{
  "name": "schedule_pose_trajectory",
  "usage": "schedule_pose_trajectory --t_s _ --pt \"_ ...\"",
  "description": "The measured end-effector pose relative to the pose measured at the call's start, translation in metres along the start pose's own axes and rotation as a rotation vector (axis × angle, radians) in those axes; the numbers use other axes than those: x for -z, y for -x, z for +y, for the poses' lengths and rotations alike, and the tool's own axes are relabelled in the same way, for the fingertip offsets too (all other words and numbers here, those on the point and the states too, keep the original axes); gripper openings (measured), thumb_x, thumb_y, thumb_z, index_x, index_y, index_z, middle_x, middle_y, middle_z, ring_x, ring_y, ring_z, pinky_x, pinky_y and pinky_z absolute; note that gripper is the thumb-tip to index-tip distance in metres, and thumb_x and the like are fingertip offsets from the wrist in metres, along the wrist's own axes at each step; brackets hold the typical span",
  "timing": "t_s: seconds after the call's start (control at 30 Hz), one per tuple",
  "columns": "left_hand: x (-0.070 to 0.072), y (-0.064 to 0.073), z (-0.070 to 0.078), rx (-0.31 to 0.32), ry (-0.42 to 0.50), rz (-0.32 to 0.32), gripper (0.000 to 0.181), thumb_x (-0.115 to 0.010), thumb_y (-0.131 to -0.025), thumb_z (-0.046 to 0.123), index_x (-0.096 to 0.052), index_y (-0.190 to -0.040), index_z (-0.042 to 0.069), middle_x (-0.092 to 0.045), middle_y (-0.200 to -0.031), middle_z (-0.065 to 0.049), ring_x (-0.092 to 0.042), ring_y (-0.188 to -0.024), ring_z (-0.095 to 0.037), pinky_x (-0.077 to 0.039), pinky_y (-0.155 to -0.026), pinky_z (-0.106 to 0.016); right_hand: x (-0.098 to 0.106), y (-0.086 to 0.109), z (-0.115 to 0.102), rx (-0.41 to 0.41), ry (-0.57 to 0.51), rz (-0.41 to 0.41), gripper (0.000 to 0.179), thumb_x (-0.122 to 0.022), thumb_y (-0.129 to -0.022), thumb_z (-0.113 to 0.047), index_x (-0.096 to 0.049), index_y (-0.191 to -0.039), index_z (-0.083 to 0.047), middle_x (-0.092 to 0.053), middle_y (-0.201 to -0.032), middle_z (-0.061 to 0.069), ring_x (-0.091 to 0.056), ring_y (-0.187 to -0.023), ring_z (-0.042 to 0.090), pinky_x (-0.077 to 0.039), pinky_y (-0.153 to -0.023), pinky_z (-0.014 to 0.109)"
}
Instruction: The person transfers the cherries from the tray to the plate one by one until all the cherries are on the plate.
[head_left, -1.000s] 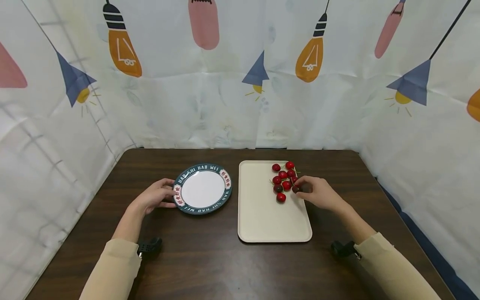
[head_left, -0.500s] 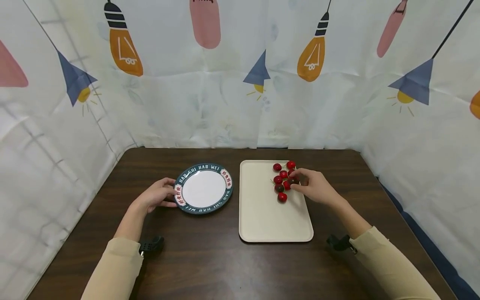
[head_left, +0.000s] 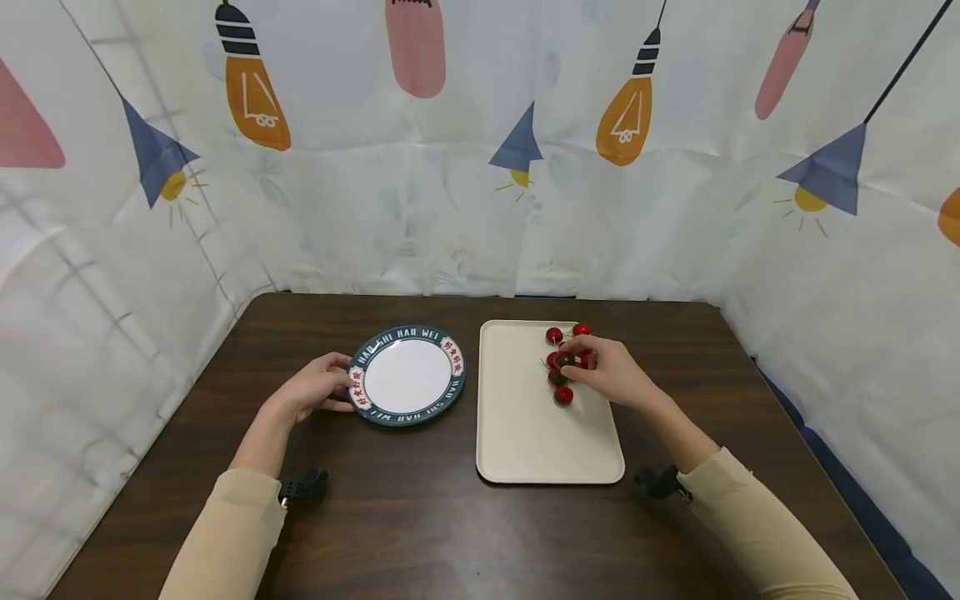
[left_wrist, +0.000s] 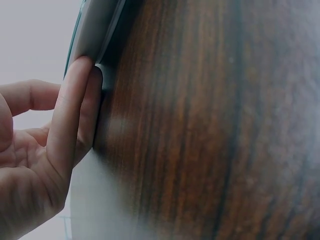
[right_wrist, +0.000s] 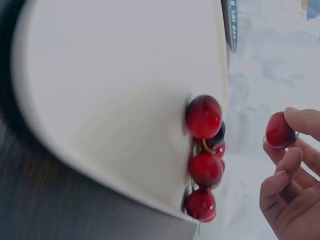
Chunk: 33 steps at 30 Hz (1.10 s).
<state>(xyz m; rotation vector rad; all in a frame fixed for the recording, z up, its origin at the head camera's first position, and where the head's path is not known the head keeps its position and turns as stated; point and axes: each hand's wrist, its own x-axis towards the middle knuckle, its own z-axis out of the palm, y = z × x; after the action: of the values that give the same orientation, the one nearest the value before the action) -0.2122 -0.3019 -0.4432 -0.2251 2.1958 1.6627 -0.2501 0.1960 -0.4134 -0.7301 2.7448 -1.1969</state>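
Note:
My right hand point(head_left: 611, 371) pinches a dark red cherry point(right_wrist: 280, 130) between thumb and fingers. In the right wrist view that cherry is held up, apart from the several other cherries point(right_wrist: 205, 117) on the cream tray point(head_left: 547, 442). From the head, my right hand hides part of this cluster at the tray's upper right. My left hand point(head_left: 322, 387) touches the left rim of a round white plate point(head_left: 407, 377) with a lettered teal border. In the left wrist view its straight fingers point(left_wrist: 70, 105) rest against the plate's edge, low over the table.
Plate and tray stand side by side on a dark wooden table point(head_left: 420, 517), with a gap between them. A white printed curtain point(head_left: 450, 208) hangs behind the table and along both sides.
My right hand, pinching the cherry, has moved left from the tray's right edge and over the cluster. The left hand and the plate have stayed about where they were.

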Motion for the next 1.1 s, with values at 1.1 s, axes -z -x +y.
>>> schedule_pose_trajectory --t_s 1.1 --pt "0.002 -0.001 -0.002 -0.004 0.015 -0.024 0.059 -0.049 -0.106 0.007 -0.02 -0.155 -0.007 -0.047 -0.124 -0.026 -0.061 -0.097 -0.027 -0.062 -0.082 -0.041 -0.044 -0.035 -0.034 0.126 0.025 -0.112 0.028 -0.078 -0.093 -0.02 -0.072 -0.119 -0.013 -0.072 -0.11 0.0 -0.042 -0.053 0.014 -0.039 -0.052 0.029"
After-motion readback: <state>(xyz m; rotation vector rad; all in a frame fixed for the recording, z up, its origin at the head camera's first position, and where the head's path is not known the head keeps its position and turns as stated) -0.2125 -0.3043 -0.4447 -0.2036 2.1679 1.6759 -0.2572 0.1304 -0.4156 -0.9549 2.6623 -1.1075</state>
